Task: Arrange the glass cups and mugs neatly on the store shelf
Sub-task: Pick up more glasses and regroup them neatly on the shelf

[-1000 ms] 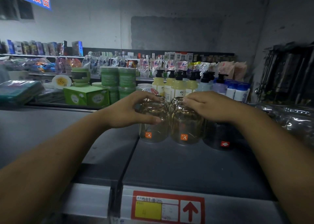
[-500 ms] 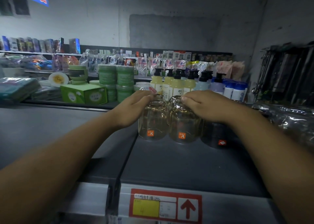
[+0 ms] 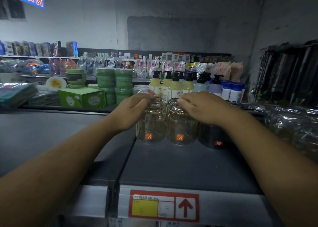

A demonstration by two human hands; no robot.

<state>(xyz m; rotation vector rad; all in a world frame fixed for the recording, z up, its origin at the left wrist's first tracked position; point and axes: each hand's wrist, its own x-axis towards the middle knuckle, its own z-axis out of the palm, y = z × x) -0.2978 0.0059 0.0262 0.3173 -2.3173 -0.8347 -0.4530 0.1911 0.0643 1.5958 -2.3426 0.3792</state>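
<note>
Two clear glass cups stand side by side, mouth down, on the grey shelf top (image 3: 180, 166), each with an orange sticker near its base. My left hand (image 3: 132, 109) grips the left glass cup (image 3: 151, 128) from its left side and top. My right hand (image 3: 201, 108) lies over the top of the right glass cup (image 3: 180, 130), fingers curled round it. A dark glass cup (image 3: 213, 137) with a red sticker stands just right of them, partly hidden under my right forearm.
Pump bottles (image 3: 173, 87) and green tubs (image 3: 113, 83) fill the shelf behind. A green box (image 3: 82, 97) lies at the left. Plastic-wrapped goods (image 3: 292, 123) sit at the right. A red price label (image 3: 163, 205) marks the shelf's front edge.
My left hand has shifted from the front of the left cup up to its side and top. Both cups sit a little further back on the shelf.
</note>
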